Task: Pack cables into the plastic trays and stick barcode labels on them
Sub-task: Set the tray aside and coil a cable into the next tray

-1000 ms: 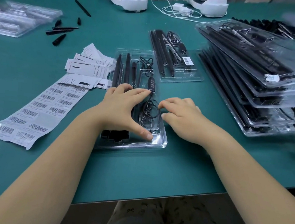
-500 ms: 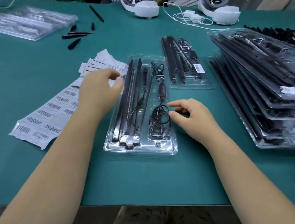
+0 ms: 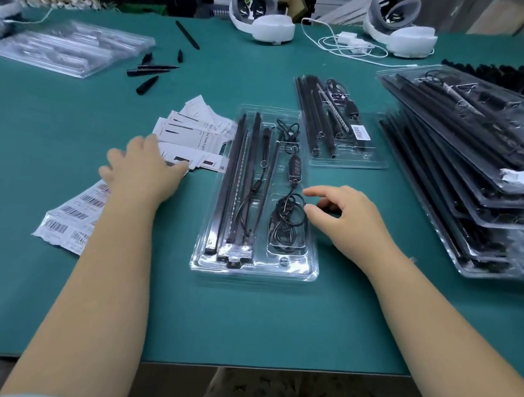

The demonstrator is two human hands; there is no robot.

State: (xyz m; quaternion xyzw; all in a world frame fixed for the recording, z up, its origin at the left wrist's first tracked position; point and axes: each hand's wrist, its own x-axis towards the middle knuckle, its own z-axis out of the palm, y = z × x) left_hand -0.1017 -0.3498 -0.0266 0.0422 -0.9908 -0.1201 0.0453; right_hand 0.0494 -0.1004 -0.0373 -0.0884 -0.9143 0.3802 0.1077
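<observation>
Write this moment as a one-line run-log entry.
left hand: open, on paper cards | right hand: open, at tray edge by coiled cable | barcode label: not yet on tray

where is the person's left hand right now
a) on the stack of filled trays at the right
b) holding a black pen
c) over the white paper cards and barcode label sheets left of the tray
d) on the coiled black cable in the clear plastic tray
c: the left hand lies over the white paper cards and barcode label sheets, left of the clear plastic tray.
</observation>
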